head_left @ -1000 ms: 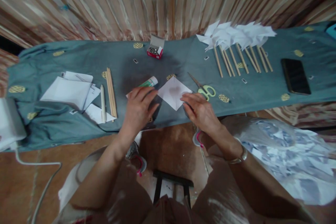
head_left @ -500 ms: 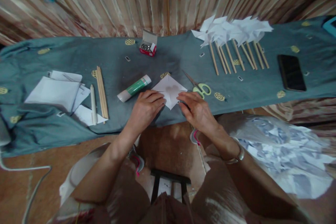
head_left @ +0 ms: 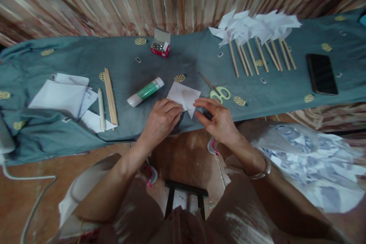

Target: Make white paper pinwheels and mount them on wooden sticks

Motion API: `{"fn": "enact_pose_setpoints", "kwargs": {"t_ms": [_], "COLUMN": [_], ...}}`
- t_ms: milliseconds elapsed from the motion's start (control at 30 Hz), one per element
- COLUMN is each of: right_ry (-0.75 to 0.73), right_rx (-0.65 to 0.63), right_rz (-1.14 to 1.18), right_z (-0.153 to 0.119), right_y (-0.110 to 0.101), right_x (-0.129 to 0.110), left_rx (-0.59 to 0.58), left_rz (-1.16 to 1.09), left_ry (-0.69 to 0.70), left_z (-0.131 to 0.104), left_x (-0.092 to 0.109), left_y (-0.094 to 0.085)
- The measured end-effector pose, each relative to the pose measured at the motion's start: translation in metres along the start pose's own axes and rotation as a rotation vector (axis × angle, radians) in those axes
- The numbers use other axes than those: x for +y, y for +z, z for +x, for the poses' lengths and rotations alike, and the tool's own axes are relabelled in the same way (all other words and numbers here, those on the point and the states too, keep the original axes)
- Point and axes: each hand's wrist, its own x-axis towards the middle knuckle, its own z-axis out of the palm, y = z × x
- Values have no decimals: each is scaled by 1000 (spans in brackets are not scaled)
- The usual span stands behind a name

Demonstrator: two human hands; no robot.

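A white sheet of paper (head_left: 186,93) with cut, creased flaps lies on the cloth in front of me, one pointed corner sticking out at the bottom. The fingers of my left hand (head_left: 163,117) are pinched together on its lower left side. On the right, my right hand (head_left: 215,119) has thumb and fingers apart, the fingertips at the paper's right edge. A green-and-white glue stick (head_left: 146,92) lies left of the paper. To the right rest scissors (head_left: 219,92) with light green handles, blades pointing away from me.
A red box of small metal pins (head_left: 161,47) stands behind. Paper pinwheels on sticks (head_left: 257,26) lie back right, beside a dark phone (head_left: 321,74). At left are paper sheets (head_left: 61,97), a white pen-like stick (head_left: 101,110) and wooden sticks (head_left: 111,99). A bag of paper scraps (head_left: 314,167) sits lower right.
The paper has turned from a diamond to a squarer position, with a pointed corner now showing below. My right hand's thumb and fingers have spread apart; the left stays on the paper.
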Motion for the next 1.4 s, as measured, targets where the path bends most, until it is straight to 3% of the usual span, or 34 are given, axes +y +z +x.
{"fn": "enact_pose_setpoints", "kwargs": {"t_ms": [267, 633, 867, 1400], "right_ry": [40, 54, 57, 64], "right_rx": [-109, -54, -56, -34], "right_rz": [128, 86, 42, 8], "right_z": [-7, 1, 3, 0], "right_y": [4, 15, 16, 17], "right_x": [0, -4, -6, -9], "left_rx": [7, 55, 36, -4], "left_rz": [-125, -195, -154, -179], "left_ry": [11, -139, -87, -188], "left_z": [-17, -16, -19, -17], "left_x": [19, 23, 22, 21], "left_y": [3, 3, 3, 3]}}
